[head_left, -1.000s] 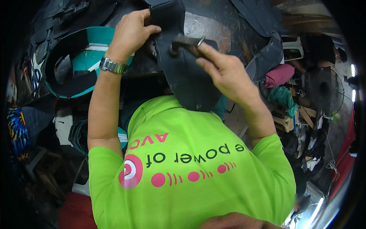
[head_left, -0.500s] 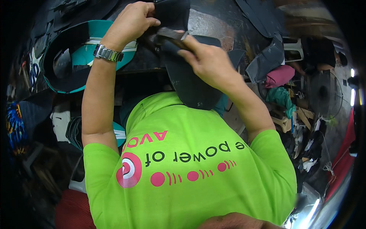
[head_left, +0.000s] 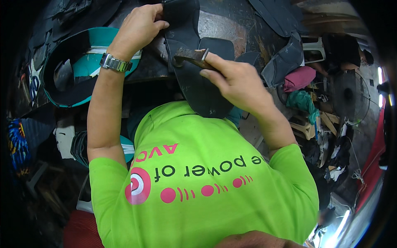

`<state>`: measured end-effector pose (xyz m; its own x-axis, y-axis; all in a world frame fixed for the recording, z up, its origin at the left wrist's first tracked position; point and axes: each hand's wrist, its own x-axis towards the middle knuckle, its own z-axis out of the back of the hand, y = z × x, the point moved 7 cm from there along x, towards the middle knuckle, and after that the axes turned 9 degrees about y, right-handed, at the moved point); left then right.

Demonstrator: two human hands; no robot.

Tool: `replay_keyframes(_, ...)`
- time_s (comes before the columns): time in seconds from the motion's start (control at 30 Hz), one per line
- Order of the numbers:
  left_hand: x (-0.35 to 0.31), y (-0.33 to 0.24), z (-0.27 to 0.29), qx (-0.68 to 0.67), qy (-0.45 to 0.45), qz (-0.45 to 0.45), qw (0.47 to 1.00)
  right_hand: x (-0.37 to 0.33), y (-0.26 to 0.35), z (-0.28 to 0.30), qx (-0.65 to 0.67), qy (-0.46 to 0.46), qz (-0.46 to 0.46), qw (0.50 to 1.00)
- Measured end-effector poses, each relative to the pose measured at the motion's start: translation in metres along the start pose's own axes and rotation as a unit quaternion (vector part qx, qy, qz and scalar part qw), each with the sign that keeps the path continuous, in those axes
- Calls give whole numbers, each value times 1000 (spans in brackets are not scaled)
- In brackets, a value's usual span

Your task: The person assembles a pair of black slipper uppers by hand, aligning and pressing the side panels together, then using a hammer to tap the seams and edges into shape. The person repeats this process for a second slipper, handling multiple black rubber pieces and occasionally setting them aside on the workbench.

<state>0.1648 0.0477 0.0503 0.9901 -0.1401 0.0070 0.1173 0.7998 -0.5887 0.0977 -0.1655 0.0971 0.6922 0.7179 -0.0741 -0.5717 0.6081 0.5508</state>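
Observation:
My left hand (head_left: 140,29), below a metal-banded watch, pinches the left edge of a black, leather-like cut piece (head_left: 182,20) on the dark table. In my right hand (head_left: 245,82) is a worn, dark hammer (head_left: 191,55) with a curved head and a metal band near my fingers. Its head hangs over a larger rounded black panel (head_left: 206,93), which reaches over the table's front edge to my lap. Whether the hammer touches the panel I cannot tell. Where the two black pieces meet, they seem to overlap.
On the left of the table lies a teal-and-black curved band (head_left: 89,101). More black cut pieces (head_left: 285,62) lie at the right, near pink cloth (head_left: 300,78) and green cloth (head_left: 303,101). A fan (head_left: 349,95) and another person (head_left: 343,49) are beyond.
The hammer and my right hand have moved down and slightly right, away from the left hand. My left hand has shifted slightly left and down; more of the upper black piece shows.

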Motion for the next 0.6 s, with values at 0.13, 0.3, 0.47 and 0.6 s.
replay_keyframes(0.13,-3,-3,0,-41,-15,-25,999,-28,-9,33,128,-85,18,988)
replay_keyframes(0.3,-7,-6,1,-22,-20,-12,999,-28,-38,-8,-12,9,-123,992)
replay_keyframes(0.47,-17,-21,7,-60,-95,9,994,-25,-64,18,76,-106,-5,991)
replay_keyframes(0.6,-55,-73,15,36,-350,-131,927,3,-137,62,-67,-252,-85,962)
